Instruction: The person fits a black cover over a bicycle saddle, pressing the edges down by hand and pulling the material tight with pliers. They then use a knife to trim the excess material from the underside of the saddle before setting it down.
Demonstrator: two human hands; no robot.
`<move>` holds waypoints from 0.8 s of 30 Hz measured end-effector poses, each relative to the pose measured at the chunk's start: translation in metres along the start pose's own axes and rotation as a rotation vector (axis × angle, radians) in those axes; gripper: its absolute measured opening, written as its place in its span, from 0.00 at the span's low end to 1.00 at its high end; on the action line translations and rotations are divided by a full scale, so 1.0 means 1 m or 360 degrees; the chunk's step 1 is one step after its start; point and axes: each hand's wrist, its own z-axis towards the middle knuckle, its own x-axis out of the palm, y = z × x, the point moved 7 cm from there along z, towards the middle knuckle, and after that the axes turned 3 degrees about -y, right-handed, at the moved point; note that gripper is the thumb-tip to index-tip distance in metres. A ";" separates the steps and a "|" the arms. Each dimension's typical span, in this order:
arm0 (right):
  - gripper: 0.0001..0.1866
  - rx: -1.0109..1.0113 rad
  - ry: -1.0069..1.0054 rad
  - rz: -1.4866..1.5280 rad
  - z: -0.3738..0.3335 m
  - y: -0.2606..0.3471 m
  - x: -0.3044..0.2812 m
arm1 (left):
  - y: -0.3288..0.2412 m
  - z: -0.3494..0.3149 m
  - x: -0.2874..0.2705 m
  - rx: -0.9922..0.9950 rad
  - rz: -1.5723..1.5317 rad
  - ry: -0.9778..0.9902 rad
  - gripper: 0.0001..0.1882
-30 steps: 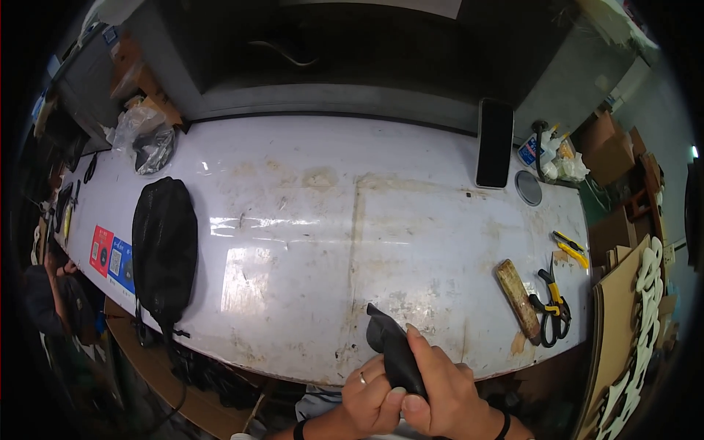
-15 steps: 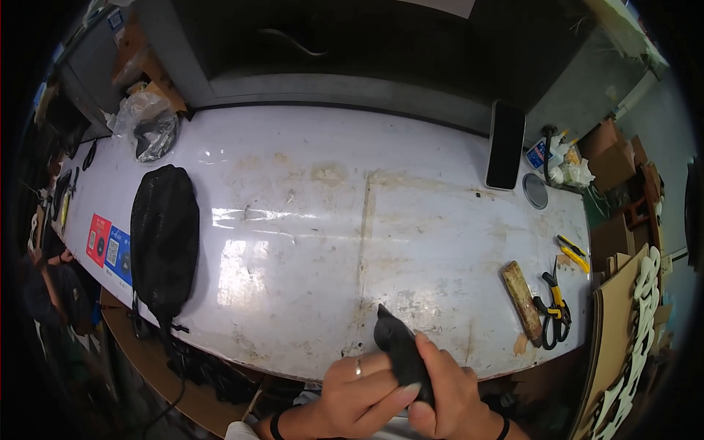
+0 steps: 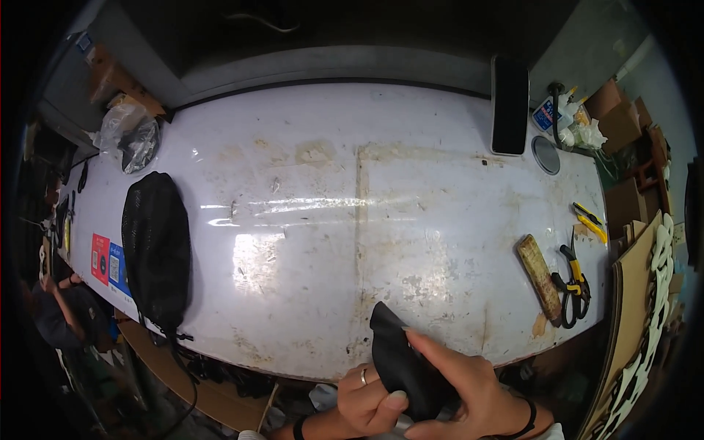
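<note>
Between my hands, near the table's front edge, is a black, smooth, flexible-looking piece with a pointed far end; its exact kind does not show. My left hand, with a ring on one finger, grips its left side, fingers curled and thumb on top. My right hand holds the other side, index finger stretched along the edge and thumb lower down. The piece's lower end is partly hidden by the hands. Off to the left lies a long black drawstring pouch, touched by neither hand.
On the right of the white table lie a worn wooden block, yellow-black scissors and a yellow cutter. A phone stands behind, beside a round grey lid and glue bottles. Another person is at far left.
The black piece now looks wider and flatter, its broad face turned to view. My right hand has opened out along its edge. The whole view has shifted slightly.
</note>
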 end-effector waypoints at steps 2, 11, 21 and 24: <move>0.46 0.0034 -0.0015 0.0057 0.000 0.001 0.006 | 0.013 -0.018 0.002 -0.0090 -0.0116 -0.0013 0.15; 0.44 0.0279 -0.0059 0.0225 -0.008 -0.008 0.010 | 0.038 -0.019 -0.005 -0.1194 -0.1629 -0.0302 0.24; 0.49 0.0540 0.0080 0.0351 -0.009 -0.015 0.008 | 0.037 -0.045 -0.007 -0.0715 -0.0976 0.0110 0.19; 0.48 0.0479 -0.0074 0.0420 -0.008 -0.016 0.009 | 0.036 -0.028 0.000 -0.0360 -0.0751 0.0050 0.20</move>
